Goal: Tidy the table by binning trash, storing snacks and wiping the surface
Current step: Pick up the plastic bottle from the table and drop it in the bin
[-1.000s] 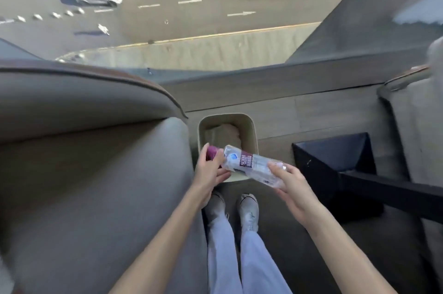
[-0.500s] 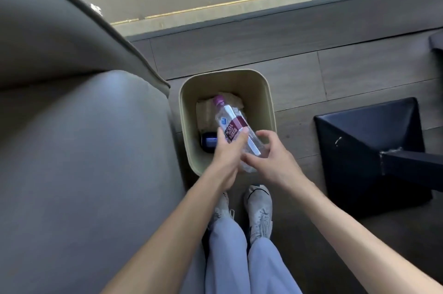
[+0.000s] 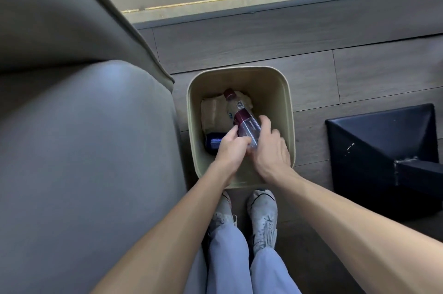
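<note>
Plastic bottle (image 3: 242, 115) is gripped by the left hand (image 3: 230, 151) and right hand (image 3: 272, 149) inside the beige bin (image 3: 290, 123); if released crookedly, it could be caught on the rim.

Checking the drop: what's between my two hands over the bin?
In the head view, the plastic bottle: its base end sits between the left hand and right hand, cap down in the bin.

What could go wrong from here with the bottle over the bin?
1. Both hands, left and right, hold the bottle by its base end, cap pointing down into the bin; released unevenly, it might hit the wall and bounce out.
2. A can and a paper bag lie inside, so the bottle may settle on them, sticking up.
</note>
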Demonstrator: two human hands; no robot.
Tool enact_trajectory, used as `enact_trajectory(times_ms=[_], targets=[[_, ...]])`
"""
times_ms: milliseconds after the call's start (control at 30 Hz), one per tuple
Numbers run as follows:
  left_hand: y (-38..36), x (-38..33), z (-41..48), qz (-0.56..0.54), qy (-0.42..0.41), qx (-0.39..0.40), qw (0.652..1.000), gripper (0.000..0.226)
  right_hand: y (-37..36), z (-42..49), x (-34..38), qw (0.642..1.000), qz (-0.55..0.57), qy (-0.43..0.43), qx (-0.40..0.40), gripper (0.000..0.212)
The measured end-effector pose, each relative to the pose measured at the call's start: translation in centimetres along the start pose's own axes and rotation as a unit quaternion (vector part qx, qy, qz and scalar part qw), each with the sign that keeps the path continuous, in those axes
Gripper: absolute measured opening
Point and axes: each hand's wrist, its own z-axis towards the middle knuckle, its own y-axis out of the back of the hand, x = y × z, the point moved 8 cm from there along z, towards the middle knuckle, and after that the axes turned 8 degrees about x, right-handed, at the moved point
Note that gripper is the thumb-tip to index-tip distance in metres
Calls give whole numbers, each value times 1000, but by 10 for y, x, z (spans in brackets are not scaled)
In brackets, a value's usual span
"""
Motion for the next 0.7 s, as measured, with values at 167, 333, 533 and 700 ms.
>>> enact_trajectory(times_ms=[167,333,533,700], targets=[[18,-24,-24,392,-45,-61,917,59,-3,-8,5,995,-47,58,65,85],[17,-56,-91,635,-125,-92,757,50,26,-63,19,985,-104,127,53,77],[2,-87,-228,669,-99,-73,733,52,96,-181,23,986,-99,127,36,69],[-3,-124,-365,653,-49,-80,752,53,155,-306,39,991,-52,111,53,67]])
